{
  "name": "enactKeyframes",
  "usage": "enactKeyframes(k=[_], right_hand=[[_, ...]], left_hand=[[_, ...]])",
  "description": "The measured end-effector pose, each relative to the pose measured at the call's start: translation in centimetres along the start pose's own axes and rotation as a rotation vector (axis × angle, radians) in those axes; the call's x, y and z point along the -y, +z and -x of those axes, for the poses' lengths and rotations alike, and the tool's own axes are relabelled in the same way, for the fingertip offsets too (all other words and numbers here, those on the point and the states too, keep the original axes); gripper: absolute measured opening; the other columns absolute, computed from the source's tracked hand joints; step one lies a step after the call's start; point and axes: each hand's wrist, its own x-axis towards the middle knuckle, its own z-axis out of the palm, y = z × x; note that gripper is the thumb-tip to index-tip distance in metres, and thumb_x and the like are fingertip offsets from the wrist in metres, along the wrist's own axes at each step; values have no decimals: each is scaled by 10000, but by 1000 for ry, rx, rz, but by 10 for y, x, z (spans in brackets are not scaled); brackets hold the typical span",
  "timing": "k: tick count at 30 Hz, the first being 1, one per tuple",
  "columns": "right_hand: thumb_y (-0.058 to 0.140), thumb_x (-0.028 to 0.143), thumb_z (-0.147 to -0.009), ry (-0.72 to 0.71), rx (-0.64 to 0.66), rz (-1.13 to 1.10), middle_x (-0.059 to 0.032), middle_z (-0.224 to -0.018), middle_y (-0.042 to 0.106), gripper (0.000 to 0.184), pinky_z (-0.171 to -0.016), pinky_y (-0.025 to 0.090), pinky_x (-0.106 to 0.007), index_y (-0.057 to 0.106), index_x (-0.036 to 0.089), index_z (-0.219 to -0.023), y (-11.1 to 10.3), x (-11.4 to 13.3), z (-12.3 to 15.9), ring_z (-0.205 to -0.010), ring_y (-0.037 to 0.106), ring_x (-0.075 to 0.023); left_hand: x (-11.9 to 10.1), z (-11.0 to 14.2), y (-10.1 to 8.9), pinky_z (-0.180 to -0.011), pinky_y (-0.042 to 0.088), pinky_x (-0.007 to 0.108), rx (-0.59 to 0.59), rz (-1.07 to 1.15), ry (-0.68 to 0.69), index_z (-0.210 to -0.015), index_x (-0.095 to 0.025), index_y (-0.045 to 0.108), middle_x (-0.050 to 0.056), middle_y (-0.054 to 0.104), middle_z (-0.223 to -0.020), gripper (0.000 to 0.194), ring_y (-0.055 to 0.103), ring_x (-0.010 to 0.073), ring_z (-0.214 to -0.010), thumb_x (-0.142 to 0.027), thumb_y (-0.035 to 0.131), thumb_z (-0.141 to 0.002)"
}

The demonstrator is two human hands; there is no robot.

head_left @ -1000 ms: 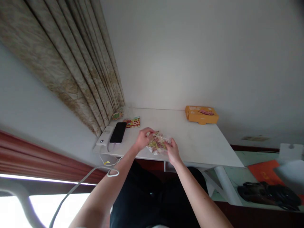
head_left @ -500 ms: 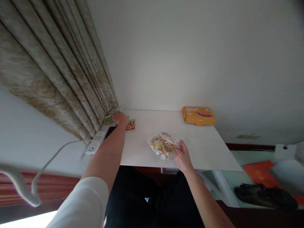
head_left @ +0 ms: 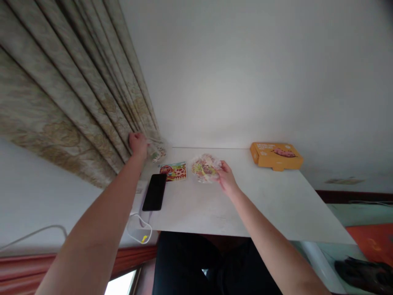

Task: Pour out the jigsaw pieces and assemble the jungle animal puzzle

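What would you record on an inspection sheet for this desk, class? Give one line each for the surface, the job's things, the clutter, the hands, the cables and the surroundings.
Surface: white desk against a pale wall.
Job's things: clear plastic bag of multicoloured contents mid-desk; small clear packet at the back left corner.
Clutter: black smartphone, picture card, orange cardboard box.
Hands: right hand touches the bag; left hand is beside the packet, by the curtain.
Cables: white cable looped below the desk's front left edge.
Surroundings: patterned curtain at left; orange-red sheet at lower right.
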Motion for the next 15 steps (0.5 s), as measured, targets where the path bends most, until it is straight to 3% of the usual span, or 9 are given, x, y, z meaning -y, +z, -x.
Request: enactKeyframes(k=[3, 7, 12, 15], right_hand=[[845, 408, -599, 36, 64, 7, 0, -922, 739, 418, -550, 576, -299, 630, 265, -927, 43, -15, -45, -742, 695, -202], [793, 342, -662, 125, 156, 63, -6, -949, 743, 320, -606, 598, -343, 631, 254, -923, 102, -40, -91, -792, 716, -218], [761, 268, -701, 202, 288, 51, -1, -941, 757, 288, -742, 619, -390, 616, 248, -949, 175, -66, -124, -872, 732, -222], [735, 236, -729, 195, 349, 90, -1, -966, 766, 289, -792, 609, -381, 610, 238, -989, 202, -79, -132, -875, 727, -196]], left_hand=[[-27, 3, -12, -704, 544, 278, 38, 205, -16, -973, -211, 472, -22, 590, -961, 123, 609, 99, -760, -186, 393, -1064], [-62, 25, -27, -724, 531, 278, 106, 408, 143, -952, -228, 504, -24, 629, -973, 113, 628, 111, -830, -253, 492, -1062], [-89, 54, -46, -613, 520, 274, 123, 533, 190, -890, -254, 544, -1, 657, -939, 206, 668, 179, -878, -404, 655, -978], [-99, 65, -57, -593, 541, 270, 101, 570, 164, -867, -258, 535, 5, 653, -930, 218, 666, 186, -859, -405, 666, -961]])
